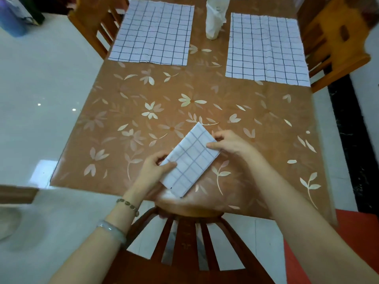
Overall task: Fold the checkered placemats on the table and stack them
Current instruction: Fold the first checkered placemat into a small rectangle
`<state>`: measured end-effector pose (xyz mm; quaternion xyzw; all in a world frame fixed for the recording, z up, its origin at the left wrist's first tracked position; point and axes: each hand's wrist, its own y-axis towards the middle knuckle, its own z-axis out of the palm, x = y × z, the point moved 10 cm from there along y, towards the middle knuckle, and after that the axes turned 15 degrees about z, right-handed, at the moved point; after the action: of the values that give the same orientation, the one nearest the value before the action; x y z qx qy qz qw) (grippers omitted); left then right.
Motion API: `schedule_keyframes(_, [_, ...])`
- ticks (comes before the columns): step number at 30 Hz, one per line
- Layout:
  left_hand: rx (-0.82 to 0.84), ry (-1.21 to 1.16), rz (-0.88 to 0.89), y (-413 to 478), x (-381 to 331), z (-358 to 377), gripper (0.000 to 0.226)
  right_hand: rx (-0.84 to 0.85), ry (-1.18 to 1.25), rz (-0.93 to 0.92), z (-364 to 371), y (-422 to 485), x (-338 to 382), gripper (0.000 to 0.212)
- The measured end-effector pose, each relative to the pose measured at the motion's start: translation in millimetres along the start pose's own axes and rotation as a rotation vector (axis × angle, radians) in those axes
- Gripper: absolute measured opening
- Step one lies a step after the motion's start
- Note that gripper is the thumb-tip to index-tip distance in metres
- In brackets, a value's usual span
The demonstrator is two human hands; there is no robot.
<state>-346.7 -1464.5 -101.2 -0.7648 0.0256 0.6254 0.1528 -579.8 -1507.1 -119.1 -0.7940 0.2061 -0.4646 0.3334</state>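
Hands, two, on one folded placemat; two flat placemats beyond.

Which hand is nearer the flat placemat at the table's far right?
Right. The right hand is nearside of the flat placemat, slightly left; the left hand is further back and further left.

We note folded placemat: matt woven cloth, creased. Far placemats, left and right: same cloth, faintly wrinkled. Bench cover: smooth, glossy. Chair: varnished wood. Floor: polished, shiny. Bangle: glossy.
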Motion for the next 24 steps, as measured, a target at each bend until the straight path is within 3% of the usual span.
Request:
schedule_keyframes(3, [0.061, -0.206, -0.157, -20, 14, -27, 0.042, 0.037, 0.143, 0.003, 21, -13, 13, 0.009])
schedule_keyframes(5, [0.076, -0.484, -0.244, -40, 21, -39, 0.061, 0.024, 0.198, -0.002, 36, -24, 26, 0.011])
schedule_keyframes(7, [0.063, -0.766, -0.279, -59, 24, -50, 0.078, 0.004, 0.249, -0.022, 53, -37, 42, 0.015])
schedule_keyframes(9, [-0.001, -0.871, -0.278, -74, 32, -70, 0.083, -0.034, 0.293, -0.006, 72, -45, 52, 0.022])
schedule_keyframes(11, [-0.12, -0.834, -0.28, -88, 45, -98, 0.073, -0.037, 0.33, -0.015, 99, -51, 66, 0.021])
schedule_keyframes(14, [-0.334, -0.742, -0.242, -103, 61, -155, 0.035, -0.054, 0.31, -0.022, 140, -50, 87, 0.023])
schedule_keyframes(16, [-0.422, -0.717, -0.184, -111, 66, -202, 0.027, -0.02, 0.347, -0.032, 177, -62, 110, 0.007])
schedule_keyframes(20, [-0.514, -0.62, -0.154, -137, 75, -300, 0.024, -0.024, 0.414, -0.038, 256, -80, 154, 0.005])
schedule_keyframes(24, [-0.505, -0.483, -0.133, -161, 74, -388, 0.012, -0.045, 0.446, -0.024, 334, -85, 188, 0.007])
